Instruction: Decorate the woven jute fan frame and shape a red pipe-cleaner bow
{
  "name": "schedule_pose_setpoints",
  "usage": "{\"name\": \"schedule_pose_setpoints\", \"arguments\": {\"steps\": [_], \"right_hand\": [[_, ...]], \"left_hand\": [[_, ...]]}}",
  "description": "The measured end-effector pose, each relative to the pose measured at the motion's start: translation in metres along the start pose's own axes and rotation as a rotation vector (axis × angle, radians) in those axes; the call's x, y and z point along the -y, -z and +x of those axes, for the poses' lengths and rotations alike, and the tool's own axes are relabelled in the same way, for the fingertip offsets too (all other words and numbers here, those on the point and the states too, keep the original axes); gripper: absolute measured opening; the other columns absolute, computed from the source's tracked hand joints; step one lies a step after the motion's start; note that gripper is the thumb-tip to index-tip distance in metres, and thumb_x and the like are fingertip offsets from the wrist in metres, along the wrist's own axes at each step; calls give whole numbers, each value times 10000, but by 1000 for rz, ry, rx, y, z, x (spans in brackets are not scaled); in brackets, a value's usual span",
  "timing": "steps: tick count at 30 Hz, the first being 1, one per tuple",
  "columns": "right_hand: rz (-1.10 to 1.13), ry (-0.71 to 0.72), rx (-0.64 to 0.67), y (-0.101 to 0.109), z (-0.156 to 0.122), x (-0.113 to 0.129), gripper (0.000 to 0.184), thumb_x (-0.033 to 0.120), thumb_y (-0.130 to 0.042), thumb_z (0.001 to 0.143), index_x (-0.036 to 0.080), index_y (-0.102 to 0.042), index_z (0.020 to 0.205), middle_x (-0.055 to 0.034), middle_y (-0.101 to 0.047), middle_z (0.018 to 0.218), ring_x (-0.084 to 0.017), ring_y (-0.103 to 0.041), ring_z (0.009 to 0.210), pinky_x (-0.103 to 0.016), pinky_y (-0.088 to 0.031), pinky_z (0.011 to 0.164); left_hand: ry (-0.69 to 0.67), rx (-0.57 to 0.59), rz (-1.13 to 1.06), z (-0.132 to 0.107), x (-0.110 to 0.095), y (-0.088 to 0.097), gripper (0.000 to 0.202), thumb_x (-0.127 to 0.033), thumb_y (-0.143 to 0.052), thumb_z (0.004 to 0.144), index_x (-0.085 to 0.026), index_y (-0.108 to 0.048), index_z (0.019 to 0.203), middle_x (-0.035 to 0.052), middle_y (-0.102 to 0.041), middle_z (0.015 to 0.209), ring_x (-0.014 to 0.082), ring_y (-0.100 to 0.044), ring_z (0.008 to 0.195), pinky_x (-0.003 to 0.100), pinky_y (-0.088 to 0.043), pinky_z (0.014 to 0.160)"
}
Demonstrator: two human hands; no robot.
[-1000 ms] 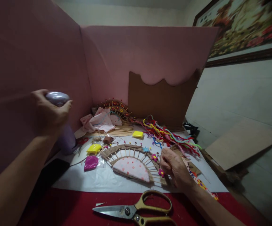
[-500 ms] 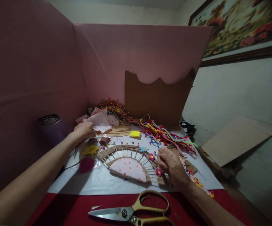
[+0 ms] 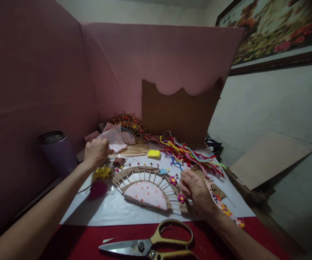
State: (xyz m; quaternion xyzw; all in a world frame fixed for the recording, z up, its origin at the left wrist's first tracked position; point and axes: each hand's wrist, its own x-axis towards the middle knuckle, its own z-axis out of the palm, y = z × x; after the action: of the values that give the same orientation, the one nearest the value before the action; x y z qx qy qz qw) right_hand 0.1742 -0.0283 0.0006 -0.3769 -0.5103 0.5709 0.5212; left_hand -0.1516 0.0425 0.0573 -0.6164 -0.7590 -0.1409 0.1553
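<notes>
Fan-shaped frame (image 3: 145,195) is what I have before me in the head view, lying flat across the middle of the surface (image 3: 77,243), which is red along its near edge and covered beyond that by a white sheet (image 3: 109,215). The frame's dotted, half-round centre faces the near edge; thin sticks run from it to a brown outer arc, which carries pin-like beads, a light blue star shape (image 3: 163,171) and two magenta flowers (image 3: 173,180).

My right hand (image 3: 196,189) is at the frame's right end, its fingers bent inward into a loose fist; I cannot tell what they have hold of. A strip with a yellow flower (image 3: 226,209) shows beside that wrist, towards the right edge. My left hand (image 3: 96,152) reaches to the far left part, just before a dotted cloth (image 3: 108,136). Its fingers curl down, and from here I cannot tell how far they close or whether they grip anything.

Scissors (image 3: 141,247) lie at the near edge, blades pointing left. Near the left edge I see a purple tumbler (image 3: 60,153). A tangle of coloured fuzzy stems (image 3: 196,157) and a yellow packet (image 3: 154,154) lie beyond the frame, with a cardboard panel (image 3: 177,112) upright at the far edge.
</notes>
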Motion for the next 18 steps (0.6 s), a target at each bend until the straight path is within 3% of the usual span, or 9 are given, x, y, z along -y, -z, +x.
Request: {"name": "schedule_pose_setpoints", "arguments": {"steps": [3, 5, 7, 8, 9, 11, 15, 18], "right_hand": [[-46, 33, -21, -1, -1, 1, 416, 552, -590, 749, 204, -397, 629, 92, -336, 427, -44, -237, 365, -154, -251, 331], [-70, 53, -29, 0, -2, 0, 415, 548, -581, 762, 201, -400, 627, 88, -340, 430, -43, -237, 373, -156, -237, 342], [-91, 71, -33, 1, -1, -1, 410, 538, -575, 775, 198, -400, 629, 84, -344, 436, -43, -239, 380, -159, -218, 352], [-100, 79, -35, 2, -1, -2, 406, 533, -571, 782, 196, -402, 632, 82, -348, 441, -43, -240, 383, -160, -208, 357], [-109, 86, -38, 3, -1, -3, 403, 530, -565, 790, 195, -403, 636, 81, -350, 444, -43, -241, 386, -162, -200, 361], [-120, 92, -42, 3, -1, -4, 398, 523, -557, 800, 192, -406, 640, 78, -357, 448, -42, -246, 391, -163, -196, 369], [-103, 82, -48, 3, -2, -4, 398, 524, -572, 786, 196, -403, 635, 80, -350, 441, -45, -248, 386, -162, -214, 360], [-75, 52, -45, 2, -2, -2, 403, 541, -585, 765, 204, -403, 638, 86, -337, 436, -48, -240, 374, -160, -234, 340]], "left_hand": [[48, -215, -45, -30, -4, 16, 299, -261, -321, 888, -172, -583, 1000, 123, -602, 1125, 275, -499, 1112, 418, -335, 950], [110, -617, -199, -47, 3, 26, 233, -318, -436, 865, -162, -586, 951, 110, -594, 1108, 265, -492, 1114, 412, -302, 997], [243, -863, -285, -55, 16, 30, 480, -352, -630, 738, -120, -499, 1137, 157, -488, 1265, 310, -411, 1205, 468, -262, 1028], [323, -903, -327, -56, 24, 29, 653, -358, -698, 667, -86, -441, 1202, 189, -446, 1301, 324, -395, 1216, 481, -268, 1026], [438, -935, -376, -54, 33, 26, 765, -348, -747, 600, -50, -411, 1219, 215, -441, 1296, 343, -386, 1219, 496, -267, 1025], [583, -875, -521, -46, 49, 15, 856, -295, -777, 545, -13, -361, 1237, 243, -437, 1298, 347, -400, 1216, 495, -284, 1024], [655, -754, -686, -31, 67, -6, 893, -236, -798, 483, -65, -340, 1231, 207, -442, 1322, 314, -435, 1209, 462, -312, 1034], [667, -718, -709, -30, 72, -6, 847, -227, -796, 461, -72, -388, 1187, 182, -508, 1260, 323, -492, 1155, 475, -380, 982]]}}
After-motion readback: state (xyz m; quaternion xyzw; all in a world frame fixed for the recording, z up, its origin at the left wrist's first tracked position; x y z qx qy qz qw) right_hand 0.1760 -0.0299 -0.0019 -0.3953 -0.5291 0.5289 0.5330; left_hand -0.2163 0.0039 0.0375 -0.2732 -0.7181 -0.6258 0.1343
